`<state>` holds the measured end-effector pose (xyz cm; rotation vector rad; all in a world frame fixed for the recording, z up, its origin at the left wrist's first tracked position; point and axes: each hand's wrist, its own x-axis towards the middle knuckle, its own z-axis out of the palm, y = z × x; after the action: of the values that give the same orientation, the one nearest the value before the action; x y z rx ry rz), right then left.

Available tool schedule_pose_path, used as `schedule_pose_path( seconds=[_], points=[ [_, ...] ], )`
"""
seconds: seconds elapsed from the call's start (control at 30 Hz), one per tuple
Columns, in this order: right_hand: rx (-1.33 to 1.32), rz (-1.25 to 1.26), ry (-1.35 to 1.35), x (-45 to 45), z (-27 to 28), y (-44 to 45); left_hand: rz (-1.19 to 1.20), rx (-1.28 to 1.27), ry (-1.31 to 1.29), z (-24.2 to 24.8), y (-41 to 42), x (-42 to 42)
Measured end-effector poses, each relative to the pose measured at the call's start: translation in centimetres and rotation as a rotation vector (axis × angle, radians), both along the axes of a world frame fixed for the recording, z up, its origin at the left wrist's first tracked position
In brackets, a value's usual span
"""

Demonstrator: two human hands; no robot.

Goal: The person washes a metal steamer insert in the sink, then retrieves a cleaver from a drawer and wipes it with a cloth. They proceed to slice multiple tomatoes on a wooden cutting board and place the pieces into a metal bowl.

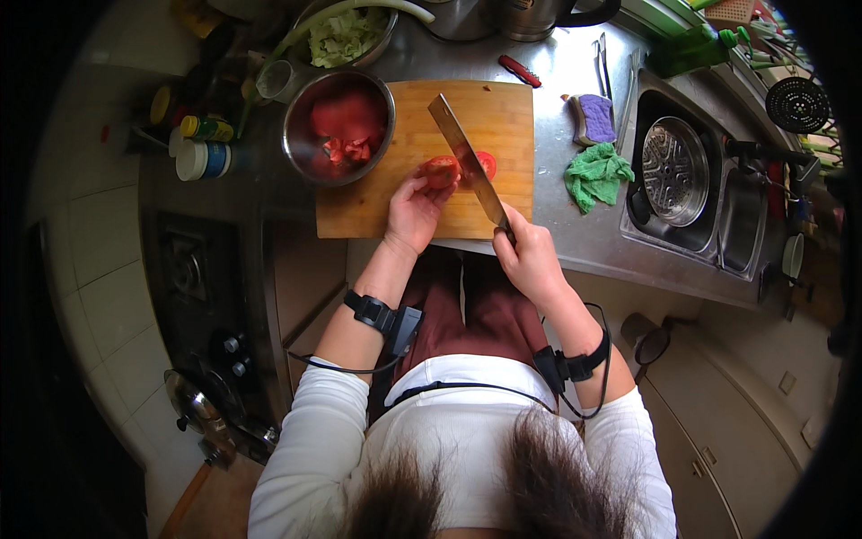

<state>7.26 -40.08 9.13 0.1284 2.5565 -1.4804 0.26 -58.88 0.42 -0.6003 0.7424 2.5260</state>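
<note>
My left hand [416, 207] holds a cut tomato piece [441, 172], its cut face turned up, over the wooden cutting board [417, 121]. In my right hand [532, 250] is the handle of a cleaver [465, 148], whose broad blade slants up and to the left across the board. Another tomato piece [486, 165] lies on the board, partly hidden behind the blade. A steel bowl [291, 131] with red tomato pieces [347, 149] inside overlaps the board's left edge.
A bowl of chopped green leaves [347, 37] stands behind the steel bowl. To the board's right are a red folding knife [520, 71], a purple sponge [594, 119] and a green cloth [598, 176]. Beyond lies a sink [704, 246] with a perforated steel steamer [675, 172]. White-lidded jars [202, 160] stand left.
</note>
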Motion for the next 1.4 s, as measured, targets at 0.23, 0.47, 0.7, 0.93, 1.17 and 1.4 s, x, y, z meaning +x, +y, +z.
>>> schedule_pose_path(
  seconds=[0.23, 0.47, 0.7, 0.93, 1.17, 1.4],
  points=[
    [0.094, 0.076, -0.053, 2.9, 0.2, 1.2, -0.049, -0.221, 0.145, 0.0, 0.8, -0.4],
    [0.073, 0.082, -0.107, 3.9, 0.2, 1.2, -0.127, -0.749, 0.409, -2.1, 0.0, 0.0],
    [0.115, 0.134, -0.161, 4.3, -0.5, 0.9, -0.144, -1.190, 0.637, -3.3, -1.1, 0.5],
    [0.154, 0.131, -0.187, 3.8, -0.2, -0.3, -0.114, -1.304, 0.698, -2.5, -0.8, 0.8],
    [0.157, 0.074, -0.080, -0.7, -3.1, -4.1, -0.178, -1.323, 0.676, -1.7, -1.1, 0.5],
    [0.132, 0.089, -0.098, -1.3, -3.9, -3.6, -0.161, -1.274, 0.750, -2.6, -1.6, 0.4]
  ],
)
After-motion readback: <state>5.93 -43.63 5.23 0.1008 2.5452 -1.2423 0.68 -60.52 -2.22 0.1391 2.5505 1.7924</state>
